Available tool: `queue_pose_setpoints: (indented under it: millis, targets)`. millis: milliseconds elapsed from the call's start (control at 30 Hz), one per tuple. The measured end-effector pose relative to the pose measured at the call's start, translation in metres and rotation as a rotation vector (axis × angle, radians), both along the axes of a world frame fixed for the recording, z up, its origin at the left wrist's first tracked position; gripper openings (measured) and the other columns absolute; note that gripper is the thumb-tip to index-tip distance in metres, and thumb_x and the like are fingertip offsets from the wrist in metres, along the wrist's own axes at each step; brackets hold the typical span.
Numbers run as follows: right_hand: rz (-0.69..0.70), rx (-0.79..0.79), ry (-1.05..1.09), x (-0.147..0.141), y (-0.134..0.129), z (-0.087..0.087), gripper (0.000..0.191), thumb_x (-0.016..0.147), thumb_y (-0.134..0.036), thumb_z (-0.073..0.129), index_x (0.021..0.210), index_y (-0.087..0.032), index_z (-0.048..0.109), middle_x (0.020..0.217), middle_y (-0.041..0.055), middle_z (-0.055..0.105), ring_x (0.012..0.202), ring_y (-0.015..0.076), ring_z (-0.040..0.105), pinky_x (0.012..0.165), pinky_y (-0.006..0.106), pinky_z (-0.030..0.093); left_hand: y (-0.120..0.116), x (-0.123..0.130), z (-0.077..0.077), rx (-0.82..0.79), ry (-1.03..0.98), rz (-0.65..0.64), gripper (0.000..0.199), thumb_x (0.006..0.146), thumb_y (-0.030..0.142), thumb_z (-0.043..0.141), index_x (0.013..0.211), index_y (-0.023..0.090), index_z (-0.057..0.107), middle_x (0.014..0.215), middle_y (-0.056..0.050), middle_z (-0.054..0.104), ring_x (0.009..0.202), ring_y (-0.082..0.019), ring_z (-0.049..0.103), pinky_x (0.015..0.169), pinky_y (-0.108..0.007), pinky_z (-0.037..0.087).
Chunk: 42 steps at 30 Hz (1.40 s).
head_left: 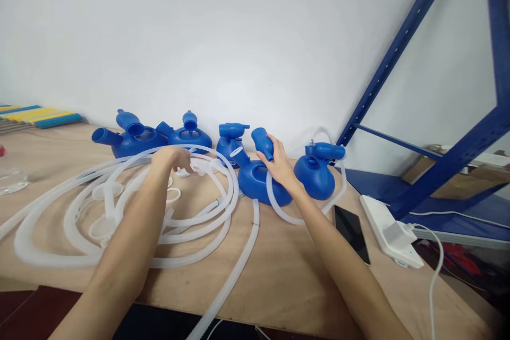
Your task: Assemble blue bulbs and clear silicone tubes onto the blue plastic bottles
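My right hand [280,163] grips a blue plastic funnel-shaped spout [262,142], its wide mouth facing up and to the left. Just below is a blue handled bottle [253,180] with a pale ring on its angled neck. A clear hose [281,210] curves out from beneath this hand; whether it joins the spout is hidden. My left hand [175,158] reaches down into coils of translucent hose [199,223], fingers bent and apart beside pale plastic fittings [203,166]. A white ring [173,195] lies below it. No held thing shows in my left hand.
Several more blue bottles, including one at right [314,178], line the wall. A black phone [351,234] and a white power strip [390,231] lie at right, near a blue metal rack [398,26]. Coloured strips [40,116] lie far left. One hose [235,276] crosses the front table edge.
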State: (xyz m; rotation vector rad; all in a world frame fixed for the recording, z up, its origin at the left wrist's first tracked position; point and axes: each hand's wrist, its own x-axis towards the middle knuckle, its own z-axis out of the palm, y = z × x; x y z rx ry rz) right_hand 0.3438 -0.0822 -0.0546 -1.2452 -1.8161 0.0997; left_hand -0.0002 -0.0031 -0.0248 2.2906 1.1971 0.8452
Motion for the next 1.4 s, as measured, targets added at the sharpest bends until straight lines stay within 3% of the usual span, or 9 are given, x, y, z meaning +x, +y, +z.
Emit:
queue_pose_setpoints:
  millis: [167,267,400,533,667,800,1000,1200,1400]
  targets:
    - [-0.176,-0.208,-0.213,0.012,-0.008,0.011,0.064,0.099,-0.055,0.05,0.156,-0.03,0.04,0.156,0.0148,0.044,0.132,0.0418,0.056,0.11,0.06,0.047,0.02,0.005,-0.033,-0.023,0.134,0.05,0.047,0.064,0.061,0.08,0.08,0.019,0.068,0.076,-0.003,0.067,0.106,-0.031,0.066,0.1,-0.045,0.048]
    - [-0.254,-0.284,-0.303,0.016,-0.021,0.026,0.068,0.096,-0.06,0.056,0.154,-0.029,0.041,0.144,0.0191,0.052,0.121,0.0457,0.062,0.1,0.062,0.05,0.037,0.015,-0.05,0.015,0.274,0.127,0.05,0.07,0.058,0.076,0.096,0.016,0.071,0.103,-0.013,0.072,0.121,-0.036,0.061,0.108,-0.048,0.042]
    - [-0.341,-0.342,-0.394,0.021,-0.032,0.036,0.073,0.091,-0.061,0.064,0.151,-0.026,0.041,0.134,0.0228,0.057,0.116,0.05,0.063,0.093,0.064,0.05,0.045,0.031,-0.067,-0.089,0.49,0.208,0.053,0.077,0.056,0.069,0.112,0.017,0.071,0.126,-0.022,0.067,0.133,-0.045,0.053,0.112,-0.058,0.037]
    - [-0.291,-0.295,-0.435,0.033,-0.023,0.029,0.086,0.08,-0.054,0.08,0.151,-0.026,0.04,0.133,0.0202,0.058,0.118,0.0465,0.063,0.1,0.061,0.046,0.037,0.04,-0.076,-0.114,0.553,0.186,0.054,0.083,0.054,0.065,0.124,0.019,0.065,0.127,-0.02,0.069,0.128,-0.04,0.056,0.114,-0.062,0.031]
    - [-0.131,-0.287,-0.294,0.048,-0.007,0.016,0.1,0.069,-0.043,0.089,0.153,-0.028,0.036,0.139,0.0154,0.053,0.126,0.0375,0.059,0.106,0.052,0.047,0.03,0.043,-0.08,-0.078,0.541,0.185,0.062,0.084,0.053,0.064,0.135,0.018,0.062,0.14,-0.023,0.06,0.135,-0.044,0.049,0.112,-0.062,0.034]
    - [-0.058,-0.314,-0.177,0.056,0.002,0.009,0.106,0.065,-0.044,0.091,0.154,-0.026,0.035,0.146,0.0155,0.05,0.129,0.0349,0.057,0.107,0.049,0.048,0.028,0.039,-0.074,-0.044,0.448,0.191,0.05,0.082,0.045,0.065,0.125,0.02,0.072,0.137,-0.021,0.061,0.129,-0.043,0.055,0.108,-0.054,0.042]
    - [-0.025,-0.265,-0.151,0.058,0.005,0.004,0.103,0.065,-0.042,0.089,0.153,-0.028,0.037,0.149,0.0133,0.05,0.131,0.0334,0.056,0.11,0.049,0.046,0.023,0.034,-0.044,0.017,0.169,0.243,0.032,0.085,0.036,0.058,0.107,0.018,0.073,0.115,-0.016,0.072,0.118,-0.04,0.064,0.105,-0.052,0.045]
    - [0.028,-0.267,-0.096,0.058,0.008,0.0,0.105,0.065,-0.041,0.089,0.153,-0.024,0.035,0.154,0.0148,0.045,0.137,0.0324,0.052,0.114,0.047,0.044,0.018,0.044,-0.028,-0.135,-0.159,0.213,0.026,0.078,0.031,0.066,0.098,0.017,0.061,0.103,-0.012,0.075,0.087,-0.025,0.075,0.078,-0.034,0.06]
    - [0.016,-0.321,-0.056,0.058,0.009,-0.003,0.109,0.065,-0.041,0.088,0.156,-0.025,0.031,0.153,0.0154,0.046,0.124,0.0315,0.06,0.108,0.048,0.049,0.014,0.038,-0.012,-0.276,-0.193,0.281,0.022,0.062,0.018,0.07,0.081,0.019,0.059,0.068,-0.006,0.069,0.078,-0.031,0.073,0.073,-0.039,0.06]
